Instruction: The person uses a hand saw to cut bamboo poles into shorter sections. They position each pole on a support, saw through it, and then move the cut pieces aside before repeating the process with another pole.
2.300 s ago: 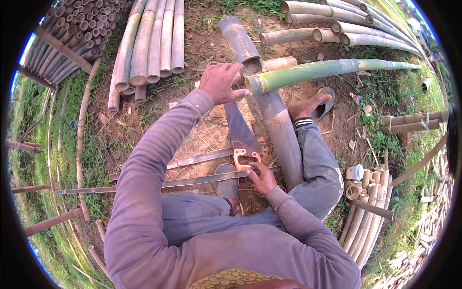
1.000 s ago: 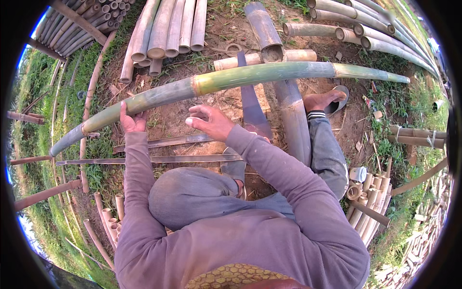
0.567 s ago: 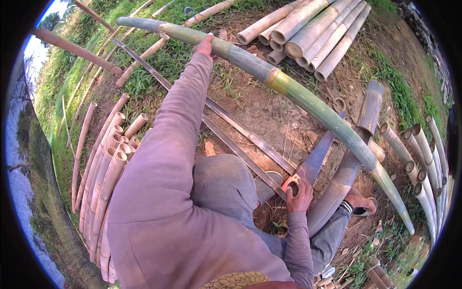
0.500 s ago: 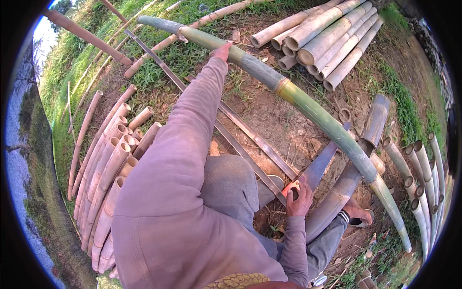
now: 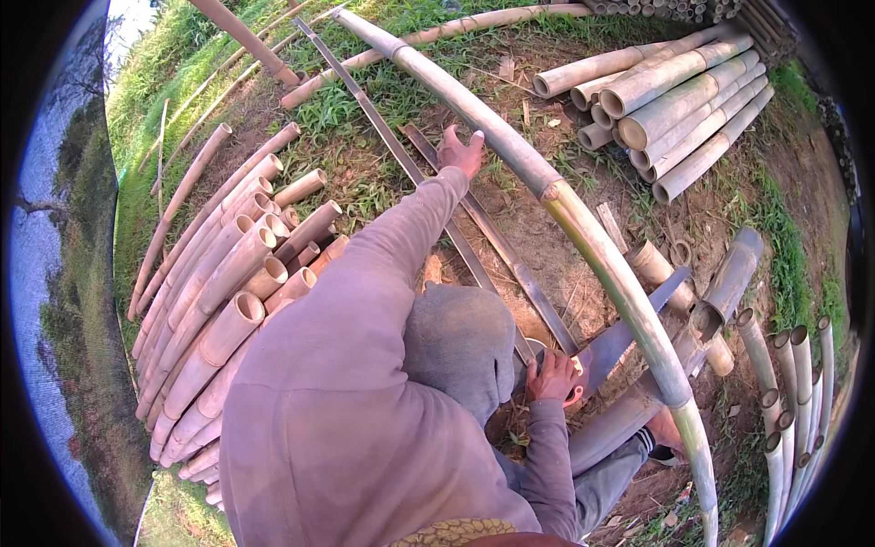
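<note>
While the right hand (image 5: 551,376) lies against the orange handle of the saw (image 5: 603,354), I cannot tell whether its fingers are wrapped around it; the left hand (image 5: 463,155), farther off, has its fingers apart just beside the long pole (image 5: 597,255), though contact is unclear. That pole runs from far left to near right, crossing above the saw blade and the thick pole (image 5: 611,427). I'd judge the step in hand as positioning the long pole over the thick one, and the next move seems to call for a steady left-hand hold. Bare dirt (image 5: 533,251) gives open room between the long pole and the two flat strips (image 5: 488,223). Tighter is the near side, where the knee (image 5: 460,342) and strip ends crowd the right hand.
</note>
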Available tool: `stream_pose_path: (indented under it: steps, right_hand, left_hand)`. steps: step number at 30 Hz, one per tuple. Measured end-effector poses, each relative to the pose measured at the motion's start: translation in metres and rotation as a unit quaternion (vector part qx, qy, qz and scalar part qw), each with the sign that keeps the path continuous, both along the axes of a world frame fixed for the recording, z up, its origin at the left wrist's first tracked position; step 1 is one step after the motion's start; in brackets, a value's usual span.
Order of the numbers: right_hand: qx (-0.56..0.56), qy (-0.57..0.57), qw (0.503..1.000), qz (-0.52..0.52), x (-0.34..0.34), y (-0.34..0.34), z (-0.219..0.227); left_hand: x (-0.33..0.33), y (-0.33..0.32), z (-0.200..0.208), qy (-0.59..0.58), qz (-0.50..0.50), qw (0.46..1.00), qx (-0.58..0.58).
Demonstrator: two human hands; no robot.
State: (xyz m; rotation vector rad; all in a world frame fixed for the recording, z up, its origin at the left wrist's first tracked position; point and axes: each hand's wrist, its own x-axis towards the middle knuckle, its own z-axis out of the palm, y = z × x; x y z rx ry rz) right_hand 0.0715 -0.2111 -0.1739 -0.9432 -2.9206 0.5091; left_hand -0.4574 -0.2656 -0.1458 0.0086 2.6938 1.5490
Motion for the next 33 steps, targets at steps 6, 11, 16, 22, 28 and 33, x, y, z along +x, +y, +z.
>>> stream_pose_path:
  steps: [6, 11, 16, 22, 28, 33]
  right_hand:
    - [0.099, 0.133, 0.986, 0.004, -0.003, 0.007, 0.039]
    - [0.056, 0.11, 0.992, -0.016, 0.028, 0.007, 0.064]
    - [-0.468, 0.362, 0.603, -0.535, 0.075, -0.023, 0.07]
    - [-0.453, 0.496, 0.312, -0.671, 0.12, 0.019, 0.106]
    - [-0.432, 0.538, 0.373, -0.62, 0.098, 0.114, 0.126]
    - [-0.27, 0.524, 0.611, -0.529, 0.082, 0.21, 0.104]
  left_hand:
    - [0.044, -0.078, -0.034, -0.103, 0.138, 0.972, -0.162]
    - [0.043, -0.091, -0.076, 0.01, 0.202, 0.966, -0.164]
    - [-0.009, -0.077, -0.063, -0.098, 0.134, 0.909, 0.381]
    - [0.021, -0.067, -0.004, -0.227, 0.069, 0.929, 0.283]
    - [-0.003, 0.014, 0.007, -0.229, 0.053, 0.934, 0.268]
    - [-0.014, 0.099, 0.012, -0.29, -0.05, 0.886, 0.357]
